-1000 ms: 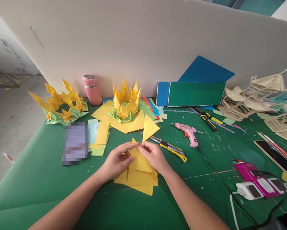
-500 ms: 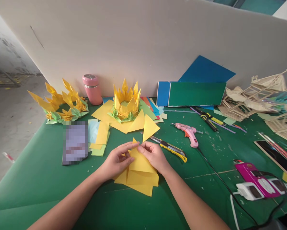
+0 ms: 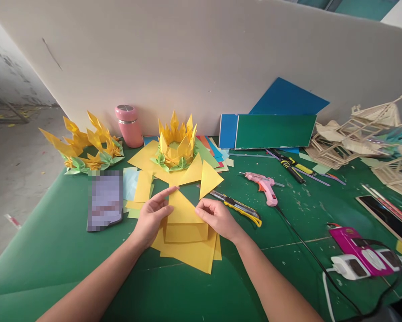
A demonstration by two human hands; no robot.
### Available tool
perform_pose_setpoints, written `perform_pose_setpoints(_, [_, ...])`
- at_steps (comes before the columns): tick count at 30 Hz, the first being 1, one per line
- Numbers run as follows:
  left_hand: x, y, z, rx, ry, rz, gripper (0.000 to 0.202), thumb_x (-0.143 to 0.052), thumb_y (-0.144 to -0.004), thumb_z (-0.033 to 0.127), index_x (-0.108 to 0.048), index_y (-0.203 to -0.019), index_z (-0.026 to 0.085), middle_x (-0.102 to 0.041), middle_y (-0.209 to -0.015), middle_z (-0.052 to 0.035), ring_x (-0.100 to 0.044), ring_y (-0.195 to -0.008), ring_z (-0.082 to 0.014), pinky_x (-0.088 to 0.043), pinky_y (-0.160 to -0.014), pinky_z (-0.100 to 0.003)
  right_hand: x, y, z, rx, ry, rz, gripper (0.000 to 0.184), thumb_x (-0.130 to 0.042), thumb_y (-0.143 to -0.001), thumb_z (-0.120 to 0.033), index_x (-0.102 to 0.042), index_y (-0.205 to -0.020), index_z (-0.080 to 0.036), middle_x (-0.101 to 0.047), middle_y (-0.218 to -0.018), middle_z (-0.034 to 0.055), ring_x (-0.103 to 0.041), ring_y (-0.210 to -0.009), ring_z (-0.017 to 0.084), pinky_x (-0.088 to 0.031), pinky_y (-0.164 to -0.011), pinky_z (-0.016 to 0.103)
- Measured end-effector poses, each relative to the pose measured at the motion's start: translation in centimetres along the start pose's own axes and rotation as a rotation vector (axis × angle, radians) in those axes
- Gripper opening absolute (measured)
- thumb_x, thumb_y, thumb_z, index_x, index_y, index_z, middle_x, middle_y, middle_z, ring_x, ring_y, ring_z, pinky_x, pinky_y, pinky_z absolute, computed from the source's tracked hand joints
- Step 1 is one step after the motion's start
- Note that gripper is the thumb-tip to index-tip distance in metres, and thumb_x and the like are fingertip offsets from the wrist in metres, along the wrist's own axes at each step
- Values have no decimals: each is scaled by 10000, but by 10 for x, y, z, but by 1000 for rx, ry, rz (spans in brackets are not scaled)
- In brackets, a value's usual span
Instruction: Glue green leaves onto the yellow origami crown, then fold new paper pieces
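A: State of the hands?

B: Left hand [image 3: 152,221] is partly open: thumb at the left edge of a yellow sheet [image 3: 184,210], index finger stretched to its top point. Right hand [image 3: 219,219] is closed to a pinch, thumb and fingers gripping the sheet's right corner. Both have hold of it.

A: Position of the sheet?

B: Between the hands, over a loose pile of yellow paper [image 3: 187,255] on the green table [image 3: 69,255]. Contact with the pile: cannot tell. A paper strip shows below its lower edge; same sheet or another layer, unclear.

A: Progress?

B: Judged early. The slanted right side suggests at least 1 fold; the sheet looks flat, with no standing form. Fold count cannot be read.

A: Finished items?

B: 2, apparently: left crown [image 3: 74,144] and centre crown [image 3: 176,155], yellow points over green leaf shapes.

A: Remaining?

B: The pile looks largely unworked. A yellow triangle [image 3: 210,180] lies near the utility knife [image 3: 237,205]; the glue gun [image 3: 259,181] lies unheld.
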State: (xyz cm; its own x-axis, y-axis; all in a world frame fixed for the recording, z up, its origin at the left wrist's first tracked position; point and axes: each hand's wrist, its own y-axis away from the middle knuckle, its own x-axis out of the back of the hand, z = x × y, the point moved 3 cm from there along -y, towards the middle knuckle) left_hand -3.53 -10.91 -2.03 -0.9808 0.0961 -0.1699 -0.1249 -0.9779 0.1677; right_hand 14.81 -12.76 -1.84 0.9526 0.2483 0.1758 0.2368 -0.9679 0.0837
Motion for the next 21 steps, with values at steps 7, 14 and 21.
perform_pose_setpoints(7, [2, -2, -2, -7, 111, 88, 492, -686, -625, 196, -694, -1117, 191, -615, -702, -1, -545, -630, -134, -441, -576, -245, 8, 2, 2, -67, 19, -38, 230, -566, -737, -364, -471, -602, -205, -434, -560, -38, -414, -539, 118, -304, -513, 252])
perform_pose_setpoints(14, [8, -3, 2, -128, 211, 202, 452, -744, -625, 202, -718, -1073, 254, -657, -1152, -37, -563, -722, -105, -481, -617, -191, 15, 1, 2, -44, -85, 17, 283, -618, -731, -380, -468, -576, -197, -500, -539, -41, -453, -525, 104, -354, -523, 236])
perform_pose_setpoints(21, [1, 2, 1, -176, 338, 235, 482, -794, -634, 269, -676, -1098, 329, -573, -1289, 11, -580, -771, -77, -511, -708, -179, 9, 0, 4, 16, -445, -59, 678, -688, -635, -685, -517, -1117, -241, -683, -981, 62, -663, -851, 198, -520, -719, 306])
